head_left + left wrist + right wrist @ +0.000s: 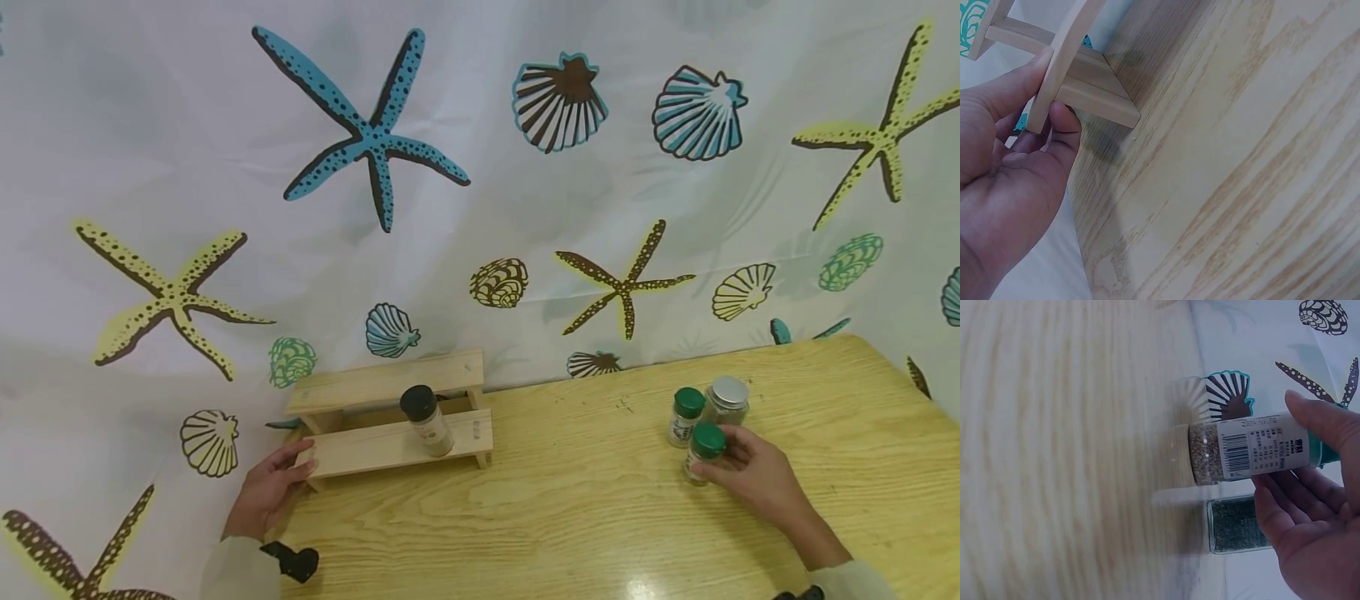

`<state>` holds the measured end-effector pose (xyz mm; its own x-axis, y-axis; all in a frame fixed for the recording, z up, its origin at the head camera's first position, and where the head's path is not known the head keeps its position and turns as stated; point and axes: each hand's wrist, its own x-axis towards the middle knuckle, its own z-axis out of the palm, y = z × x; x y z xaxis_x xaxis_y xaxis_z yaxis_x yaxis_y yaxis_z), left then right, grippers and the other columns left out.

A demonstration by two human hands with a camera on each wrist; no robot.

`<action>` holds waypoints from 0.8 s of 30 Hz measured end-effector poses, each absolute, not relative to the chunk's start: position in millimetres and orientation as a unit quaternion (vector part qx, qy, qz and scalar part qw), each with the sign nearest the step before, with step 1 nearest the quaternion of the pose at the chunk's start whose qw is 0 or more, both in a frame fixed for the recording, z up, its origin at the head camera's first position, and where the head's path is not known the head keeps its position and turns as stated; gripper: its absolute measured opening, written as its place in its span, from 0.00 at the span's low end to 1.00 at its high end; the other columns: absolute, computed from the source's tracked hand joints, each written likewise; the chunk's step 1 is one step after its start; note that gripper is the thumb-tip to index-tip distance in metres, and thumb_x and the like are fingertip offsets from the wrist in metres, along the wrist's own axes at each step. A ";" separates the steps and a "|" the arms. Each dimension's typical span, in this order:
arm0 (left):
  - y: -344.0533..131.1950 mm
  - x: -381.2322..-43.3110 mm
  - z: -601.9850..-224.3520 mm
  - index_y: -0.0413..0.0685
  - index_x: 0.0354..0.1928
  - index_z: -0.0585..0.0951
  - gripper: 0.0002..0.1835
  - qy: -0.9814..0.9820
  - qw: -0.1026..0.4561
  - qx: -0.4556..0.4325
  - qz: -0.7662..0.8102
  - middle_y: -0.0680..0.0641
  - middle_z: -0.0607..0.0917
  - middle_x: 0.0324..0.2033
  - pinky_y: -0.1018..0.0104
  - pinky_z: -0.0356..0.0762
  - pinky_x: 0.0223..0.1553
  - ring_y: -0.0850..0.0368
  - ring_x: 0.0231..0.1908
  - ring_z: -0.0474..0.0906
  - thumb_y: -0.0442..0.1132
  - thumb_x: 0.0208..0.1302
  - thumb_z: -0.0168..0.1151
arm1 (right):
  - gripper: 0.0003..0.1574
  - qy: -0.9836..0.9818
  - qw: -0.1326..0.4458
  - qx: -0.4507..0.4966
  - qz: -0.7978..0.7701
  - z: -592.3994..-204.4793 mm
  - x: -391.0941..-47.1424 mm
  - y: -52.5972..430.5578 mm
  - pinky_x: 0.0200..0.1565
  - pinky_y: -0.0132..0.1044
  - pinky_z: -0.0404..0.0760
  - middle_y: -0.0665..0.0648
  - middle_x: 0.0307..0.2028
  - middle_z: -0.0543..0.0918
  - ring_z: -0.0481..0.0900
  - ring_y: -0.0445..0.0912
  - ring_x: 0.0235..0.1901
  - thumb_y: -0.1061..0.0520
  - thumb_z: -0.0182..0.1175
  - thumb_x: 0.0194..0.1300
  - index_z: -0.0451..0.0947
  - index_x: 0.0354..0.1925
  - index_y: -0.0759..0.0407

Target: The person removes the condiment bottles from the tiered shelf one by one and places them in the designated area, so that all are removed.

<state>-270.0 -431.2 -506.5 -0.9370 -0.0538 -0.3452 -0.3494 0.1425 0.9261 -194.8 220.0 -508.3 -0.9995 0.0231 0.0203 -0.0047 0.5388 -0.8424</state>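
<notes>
My left hand (266, 493) pinches the left end of the lower board of a two-step wooden rack (360, 452). Seen from the left wrist, the thumb lies over the board (1063, 69) and a fingertip is beneath it. A black-capped spice jar (431, 429) stands upright on that lower step. At the right, my right hand (761, 477) grips a green-capped spice jar (705, 450). Its barcode label (1263, 447) and light brown grains show in the right wrist view. Another green-capped jar (684, 417) and a silver-lidded jar (727, 402) stand just behind it.
The wood-grain table (570, 492) stretches between the rack and the jars. Behind it hangs a white cloth (480, 200) printed with starfish and shells, close to the rack's back. In the right wrist view, a jar with dark green contents (1235, 525) is beside the held one.
</notes>
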 end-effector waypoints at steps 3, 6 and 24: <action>-431.0 -270.3 -506.3 0.59 0.66 0.69 0.27 0.747 0.116 -0.138 0.640 0.46 0.37 0.75 0.79 0.74 0.45 0.51 0.73 0.36 0.34 0.66 0.58 | 0.41 -0.875 0.013 -0.006 0.484 -501.8 -192.5 221.4 0.52 0.44 0.78 0.70 0.58 0.74 0.73 0.64 0.58 0.46 0.68 0.57 0.67 0.61 0.67; -431.4 -270.4 -506.5 0.57 0.68 0.67 0.28 0.752 0.118 -0.142 0.633 0.47 0.38 0.75 0.80 0.74 0.46 0.55 0.73 0.42 0.36 0.66 0.59 | 0.41 -0.873 0.019 -0.002 0.487 -495.4 -190.5 223.3 0.52 0.39 0.79 0.69 0.58 0.74 0.75 0.55 0.59 0.46 0.67 0.58 0.66 0.62 0.66; -431.6 -269.2 -506.3 0.55 0.69 0.66 0.29 0.757 0.109 -0.135 0.630 0.46 0.40 0.75 0.80 0.74 0.45 0.63 0.69 0.54 0.36 0.67 0.58 | 0.32 -0.828 0.117 0.079 0.543 -438.9 -209.5 192.1 0.50 0.15 0.71 0.59 0.57 0.75 0.67 0.18 0.52 0.54 0.65 0.61 0.68 0.60 0.63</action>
<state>-269.2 -431.6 -506.3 -0.9401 -0.0668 -0.3344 -0.3410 0.1699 0.9246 -209.5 192.1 -438.9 -0.9600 -0.0047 0.2799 -0.2585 0.3986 -0.8800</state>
